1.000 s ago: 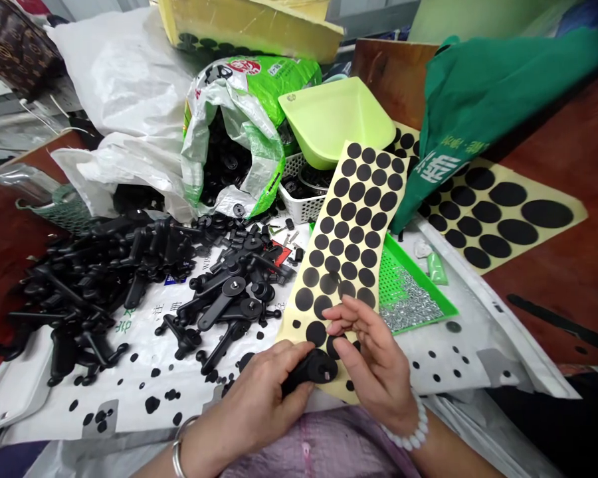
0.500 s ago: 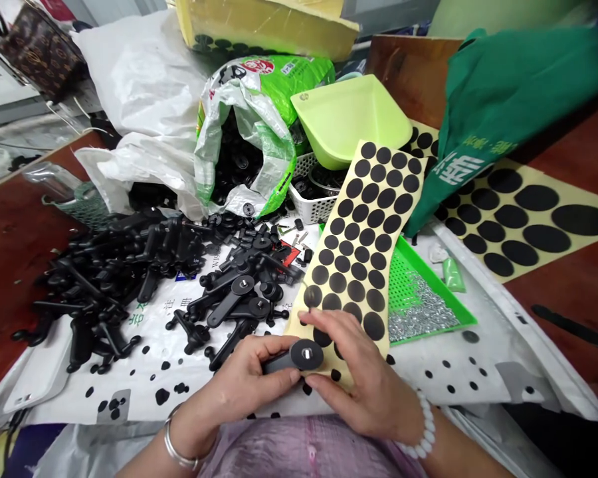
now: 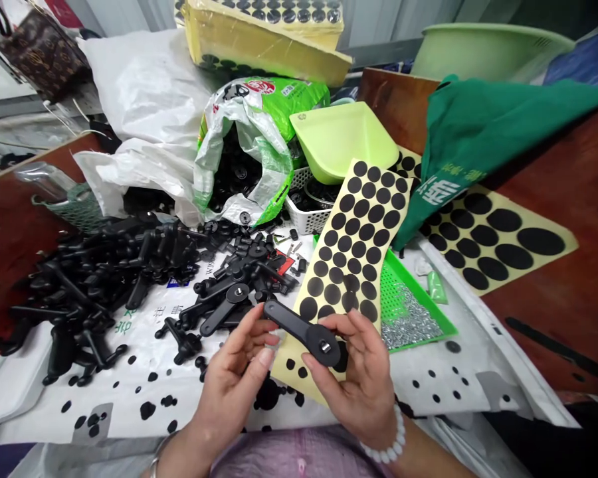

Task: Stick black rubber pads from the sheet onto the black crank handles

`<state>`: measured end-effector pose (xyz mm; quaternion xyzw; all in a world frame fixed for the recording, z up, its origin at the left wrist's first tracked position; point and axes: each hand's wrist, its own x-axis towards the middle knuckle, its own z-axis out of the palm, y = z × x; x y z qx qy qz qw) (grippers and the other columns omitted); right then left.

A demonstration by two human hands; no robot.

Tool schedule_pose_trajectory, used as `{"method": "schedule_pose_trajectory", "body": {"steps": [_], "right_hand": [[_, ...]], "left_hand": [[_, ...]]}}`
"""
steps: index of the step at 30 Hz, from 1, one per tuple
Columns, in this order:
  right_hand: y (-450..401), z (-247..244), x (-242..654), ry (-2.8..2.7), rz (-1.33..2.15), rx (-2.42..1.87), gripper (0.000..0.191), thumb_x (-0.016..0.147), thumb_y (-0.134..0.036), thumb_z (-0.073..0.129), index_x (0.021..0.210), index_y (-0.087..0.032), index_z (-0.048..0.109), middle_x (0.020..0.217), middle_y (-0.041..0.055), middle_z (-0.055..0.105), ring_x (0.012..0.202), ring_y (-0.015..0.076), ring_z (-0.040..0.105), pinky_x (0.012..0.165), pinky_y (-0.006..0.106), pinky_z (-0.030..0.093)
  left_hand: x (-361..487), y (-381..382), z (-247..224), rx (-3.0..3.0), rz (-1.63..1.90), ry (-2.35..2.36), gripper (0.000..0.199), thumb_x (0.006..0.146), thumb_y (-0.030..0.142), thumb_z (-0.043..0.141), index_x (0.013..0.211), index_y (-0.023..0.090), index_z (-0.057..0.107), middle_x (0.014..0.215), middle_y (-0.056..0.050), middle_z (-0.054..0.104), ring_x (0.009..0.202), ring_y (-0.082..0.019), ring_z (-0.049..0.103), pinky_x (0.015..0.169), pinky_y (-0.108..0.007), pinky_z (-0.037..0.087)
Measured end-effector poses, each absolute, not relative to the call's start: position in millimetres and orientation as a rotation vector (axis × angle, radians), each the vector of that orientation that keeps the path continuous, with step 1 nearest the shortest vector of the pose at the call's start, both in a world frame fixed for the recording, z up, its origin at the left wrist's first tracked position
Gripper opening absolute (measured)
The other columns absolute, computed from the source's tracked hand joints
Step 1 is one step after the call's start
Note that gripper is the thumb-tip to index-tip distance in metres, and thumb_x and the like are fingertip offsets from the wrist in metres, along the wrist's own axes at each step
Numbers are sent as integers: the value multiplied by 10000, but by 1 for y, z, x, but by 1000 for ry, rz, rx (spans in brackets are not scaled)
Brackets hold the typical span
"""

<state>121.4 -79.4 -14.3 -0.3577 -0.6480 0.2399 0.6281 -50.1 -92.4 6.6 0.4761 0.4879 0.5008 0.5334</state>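
Right hand [image 3: 361, 378]: fingers closed on the round end [image 3: 333, 355] of the black arm [image 3: 294, 325], thumb on the near side. Left hand [image 3: 229, 385]: fingers half curled at the narrow end [image 3: 273, 309], thumb apart; can't tell if they pinch it. Arm is held up over the near part of the dotted sheet [image 3: 290, 348], on the near side of the desk [image 3: 423, 362]. For good handling I'd let the right carry the load by the rim, off the small metal piece [image 3: 325, 346], and use the left only to steady or turn the narrow end; slow wrist, light pressure, else it could pivot in the pinch. Pointing: long axis runs diagonally, narrow end far-left, round end near-right, metal-piece face visible from above; exact tilt unclear
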Motion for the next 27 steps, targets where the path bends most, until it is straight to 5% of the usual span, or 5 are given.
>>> {"method": "schedule_pose_trajectory", "body": {"steps": [7, 17, 27], "right_hand": [[-78, -24, 106, -1570, 479, -911, 692, 797, -115, 605, 1392, -193, 262, 1009, 107, 573, 927, 225, 594, 786, 395, 547], [-84, -25, 112, -1792, 579, -820, 681, 818, -68, 496, 1422, -141, 191, 1252, 183, 517, 1151, 274, 530, 930, 481, 483], [-76, -11, 126, -1972, 219, -737, 546, 797, -34, 477, 1328, -126, 384, 1101, 141, 633, 1079, 263, 547, 882, 477, 482]], "left_hand": [[-34, -94, 13, 1111, 1205, 876, 764, 896, 257, 523, 1457, 326, 8, 1266, -95, 544, 1101, -214, 549, 945, -390, 432], [-32, -94, 9, 1014, 1120, 927, 669, 876, 212, 543, 1436, 285, 184, 1197, -80, 566, 1013, -174, 566, 846, -287, 467], [-38, -94, 3, 1323, 948, 1186, 670, 846, 191, 561, 1427, 302, 246, 1062, -44, 587, 901, -159, 540, 797, -263, 461]]}}
